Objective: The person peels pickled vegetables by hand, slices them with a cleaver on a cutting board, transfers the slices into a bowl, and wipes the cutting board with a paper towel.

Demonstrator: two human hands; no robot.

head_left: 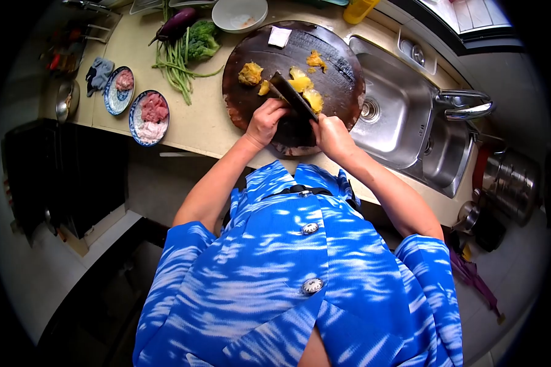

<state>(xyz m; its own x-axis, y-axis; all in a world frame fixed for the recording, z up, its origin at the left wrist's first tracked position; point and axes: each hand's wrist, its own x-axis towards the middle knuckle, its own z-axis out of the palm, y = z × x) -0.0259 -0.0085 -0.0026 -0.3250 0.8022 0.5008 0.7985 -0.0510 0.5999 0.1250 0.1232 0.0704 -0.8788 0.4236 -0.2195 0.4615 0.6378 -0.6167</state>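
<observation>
the beige counter [196, 125] runs across the top, with the steel sink [390, 110] set into it on the right. just left of the sink sits the dark round board [246, 52], and the cleaver [295, 96] is over its near half, blade on edge. its long axis runs aslant — handle end nearest the body and toward the right, far end pointing away and to the left. the right hand [335, 136] is closed around the handle end; the left hand [267, 122] is curled close beside the blade, and whether its fingers pinch anything cannot be told. a yellow chunk [250, 73] lies left of the blade; smaller yellow pieces [313, 100] lie along its right side, and orange scraps [315, 59] lie beyond them. the step in hand looks like cutting up the yellow food; another cut would call for a steady blade — and left fingertips tucked clear of the edge.
</observation>
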